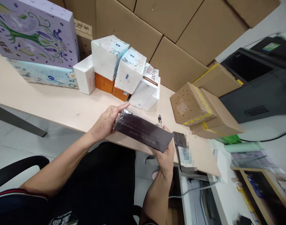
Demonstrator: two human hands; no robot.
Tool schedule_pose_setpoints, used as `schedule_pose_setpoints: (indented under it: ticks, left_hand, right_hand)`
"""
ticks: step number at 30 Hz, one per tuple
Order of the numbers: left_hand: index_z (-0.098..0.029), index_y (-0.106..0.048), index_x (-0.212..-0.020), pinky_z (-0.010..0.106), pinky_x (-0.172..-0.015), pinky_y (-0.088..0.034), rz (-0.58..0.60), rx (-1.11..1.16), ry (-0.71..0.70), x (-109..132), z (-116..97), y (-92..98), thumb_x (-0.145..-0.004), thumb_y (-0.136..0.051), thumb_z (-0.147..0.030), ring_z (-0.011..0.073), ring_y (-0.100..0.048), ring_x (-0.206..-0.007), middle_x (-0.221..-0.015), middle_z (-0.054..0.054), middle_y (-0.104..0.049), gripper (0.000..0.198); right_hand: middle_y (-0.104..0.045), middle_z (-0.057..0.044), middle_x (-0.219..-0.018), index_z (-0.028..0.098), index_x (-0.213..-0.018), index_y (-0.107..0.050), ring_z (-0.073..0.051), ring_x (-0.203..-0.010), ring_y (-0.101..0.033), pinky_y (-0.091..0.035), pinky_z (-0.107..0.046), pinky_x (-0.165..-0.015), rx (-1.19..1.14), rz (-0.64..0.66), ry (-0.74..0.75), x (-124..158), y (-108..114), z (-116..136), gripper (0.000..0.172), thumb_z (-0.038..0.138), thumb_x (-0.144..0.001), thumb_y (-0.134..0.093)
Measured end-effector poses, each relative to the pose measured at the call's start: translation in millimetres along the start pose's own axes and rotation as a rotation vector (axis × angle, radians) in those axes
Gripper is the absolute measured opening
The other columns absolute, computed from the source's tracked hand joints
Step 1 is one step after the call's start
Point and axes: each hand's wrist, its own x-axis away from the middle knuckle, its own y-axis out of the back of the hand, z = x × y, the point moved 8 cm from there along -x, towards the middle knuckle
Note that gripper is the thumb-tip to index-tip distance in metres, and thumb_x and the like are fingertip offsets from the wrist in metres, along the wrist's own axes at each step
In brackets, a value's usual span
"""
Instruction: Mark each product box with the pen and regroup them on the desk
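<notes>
A dark box [143, 129] with clear shiny wrap at its left end is held between both my hands, over the front edge of the table. My left hand [106, 122] grips its left end, with the index finger stretched along the far side. At the right end, my right hand [165, 153] is closed around the box, partly hidden beneath it. Faint printed digits run along the side facing me. Just beyond the box stand a white carton [146, 92] and a white-and-blue pack [130, 70]. A phone [180, 150] lies to the right of my right hand.
Orange boxes [104, 82] sit under another white-and-blue pack [109, 57]. A large purple box [37, 34] stands at the left. Brown cartons with yellow tape [192, 103] are at the right, and a wall of big cartons [143, 28] rises behind. A small black item [159, 118] lies on the table.
</notes>
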Motion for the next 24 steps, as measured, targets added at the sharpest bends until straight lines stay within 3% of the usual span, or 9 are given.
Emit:
schedule_pose_setpoints:
  ticks: [3, 5, 7, 11, 18, 21, 24]
  left_hand:
    - [-0.022, -0.069, -0.142, 0.052, -0.105, -0.046, 0.020, -0.051, -0.084, 0.9, -7.6, -3.4, -0.101, -0.029, -0.077, 0.0314, -0.058, -0.105, -0.091, 0.010, -0.064, 0.079]
    - [-0.022, -0.072, -0.137, 0.050, -0.100, -0.047, 0.043, -0.089, -0.126, 0.8, -11.4, -6.4, -0.101, -0.026, -0.078, 0.0298, -0.053, -0.097, -0.087, 0.010, -0.060, 0.081]
    - [-0.023, -0.074, -0.133, 0.046, -0.099, -0.047, 0.056, -0.116, -0.172, 0.8, -15.2, -8.7, -0.100, -0.025, -0.080, 0.0293, -0.050, -0.098, -0.090, 0.010, -0.059, 0.082]
    - [-0.023, -0.073, -0.134, 0.042, -0.104, -0.044, 0.090, -0.129, -0.236, 2.5, -20.7, -12.5, -0.100, -0.026, -0.079, 0.0299, -0.049, -0.109, -0.106, 0.012, -0.062, 0.081]
    - [-0.030, -0.063, -0.145, 0.048, -0.116, -0.040, 0.234, -0.089, -0.219, 6.4, -22.0, -18.7, -0.105, -0.037, -0.067, 0.0327, -0.052, -0.125, -0.136, 0.010, -0.064, 0.061]
    - [-0.029, -0.064, -0.143, 0.048, -0.116, -0.041, 0.242, -0.095, -0.184, 5.8, -18.7, -18.9, -0.101, -0.048, -0.066, 0.0333, -0.053, -0.127, -0.136, 0.010, -0.063, 0.058]
    - [-0.026, -0.065, -0.142, 0.046, -0.109, -0.047, 0.196, -0.087, -0.124, 3.9, -13.8, -16.8, -0.099, -0.054, -0.065, 0.0327, -0.058, -0.120, -0.127, 0.010, -0.066, 0.059]
  right_hand:
    - [-0.076, -0.010, -0.126, 0.024, -0.131, -0.068, -0.028, -0.121, -0.069, -0.053, -0.048, -0.108, -0.034, -0.017, -0.064, -2.4, 0.7, -0.9, 0.056, 0.047, -0.081, -0.080]
    - [-0.077, -0.009, -0.112, 0.021, -0.121, -0.070, -0.027, -0.105, -0.072, -0.058, -0.043, -0.095, -0.039, -0.019, -0.099, -3.9, 0.5, -2.8, 0.049, 0.053, -0.083, -0.077]
    - [-0.075, -0.009, -0.105, 0.020, -0.112, -0.071, -0.026, -0.095, -0.071, -0.059, -0.041, -0.086, -0.019, -0.023, -0.112, -5.6, 0.9, -4.3, 0.049, 0.061, -0.085, -0.072]
    - [-0.072, -0.010, -0.101, 0.021, -0.105, -0.070, -0.028, -0.096, -0.070, -0.058, -0.041, -0.084, 0.014, -0.036, -0.105, -7.6, 1.9, -7.2, 0.055, 0.072, -0.087, -0.063]
    - [-0.073, -0.006, -0.089, 0.019, -0.100, -0.069, -0.023, -0.084, -0.069, -0.056, -0.036, -0.078, -0.039, -0.008, -0.208, -3.9, -1.2, -25.0, 0.055, 0.073, -0.089, -0.061]
    - [-0.072, -0.005, -0.088, 0.019, -0.101, -0.069, -0.020, -0.078, -0.066, -0.054, -0.033, -0.071, -0.031, -0.009, -0.217, -7.2, -1.7, -22.1, 0.057, 0.074, -0.089, -0.060]
    - [-0.067, -0.001, -0.079, 0.021, -0.112, -0.069, -0.014, -0.058, -0.053, -0.046, -0.028, -0.054, -0.054, -0.006, -0.247, -12.1, -3.4, -15.1, 0.060, 0.075, -0.090, -0.057]
